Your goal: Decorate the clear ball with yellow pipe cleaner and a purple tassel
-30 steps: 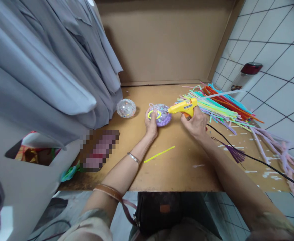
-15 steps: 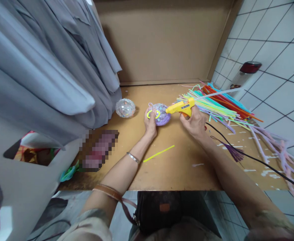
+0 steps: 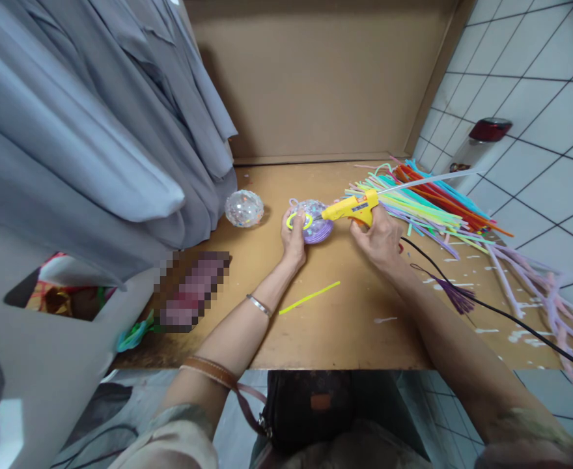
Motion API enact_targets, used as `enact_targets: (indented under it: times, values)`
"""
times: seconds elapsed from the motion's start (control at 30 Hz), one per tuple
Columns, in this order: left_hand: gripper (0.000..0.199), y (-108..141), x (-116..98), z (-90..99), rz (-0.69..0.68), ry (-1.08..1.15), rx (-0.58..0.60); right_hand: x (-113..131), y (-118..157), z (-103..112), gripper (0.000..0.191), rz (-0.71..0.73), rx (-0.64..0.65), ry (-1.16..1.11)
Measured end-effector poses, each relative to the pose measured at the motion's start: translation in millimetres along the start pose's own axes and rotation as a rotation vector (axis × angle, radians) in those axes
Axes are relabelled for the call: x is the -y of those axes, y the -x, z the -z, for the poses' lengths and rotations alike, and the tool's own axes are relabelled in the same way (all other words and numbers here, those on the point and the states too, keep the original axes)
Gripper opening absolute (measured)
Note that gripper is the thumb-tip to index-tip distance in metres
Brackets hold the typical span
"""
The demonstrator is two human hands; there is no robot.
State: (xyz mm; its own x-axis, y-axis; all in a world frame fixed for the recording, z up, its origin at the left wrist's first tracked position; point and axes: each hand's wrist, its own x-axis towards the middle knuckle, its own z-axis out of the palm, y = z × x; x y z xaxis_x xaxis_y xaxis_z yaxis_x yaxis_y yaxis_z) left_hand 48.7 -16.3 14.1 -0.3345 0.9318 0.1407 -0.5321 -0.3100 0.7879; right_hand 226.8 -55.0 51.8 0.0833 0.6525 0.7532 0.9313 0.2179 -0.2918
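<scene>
Purple ball (image 3: 321, 231) is held over the middle of the desk (image 3: 355, 332) by the left hand (image 3: 293, 242), grip pinched on its left side, thumb at a yellow ring (image 3: 310, 223). Yellow glue gun (image 3: 352, 209) is clasped by the right hand (image 3: 381, 240), grip wrapped around the handle. Nozzle is directed at the ball beside the ring; contact cannot be told. Clear ball (image 3: 244, 209) is seen to the left, yellow strip (image 3: 310, 298) nearer the front edge.
</scene>
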Motion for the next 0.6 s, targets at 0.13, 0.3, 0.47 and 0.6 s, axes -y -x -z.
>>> enact_targets:
  times: [0.13, 0.3, 0.47, 0.6]
  values:
    - [0.064, 0.7, -0.9, -0.7, 0.009, -0.007, 0.000, -0.5, 0.5, -0.5, 0.032, 0.016, -0.017, -0.008]
    - [0.064, 0.1, -0.4, 0.3, 0.017, -0.003, 0.012, 0.4, 0.5, -1.7, 0.031, 0.002, 0.001, -0.007]
    - [0.067, -1.1, 1.1, 1.8, 0.025, 0.005, 0.003, 0.6, -0.5, -1.5, 0.032, 0.014, -0.002, -0.026]
    - [0.067, -1.1, 1.3, 2.1, 0.030, 0.011, 0.006, 1.2, -0.8, 0.7, 0.031, 0.019, -0.004, -0.036]
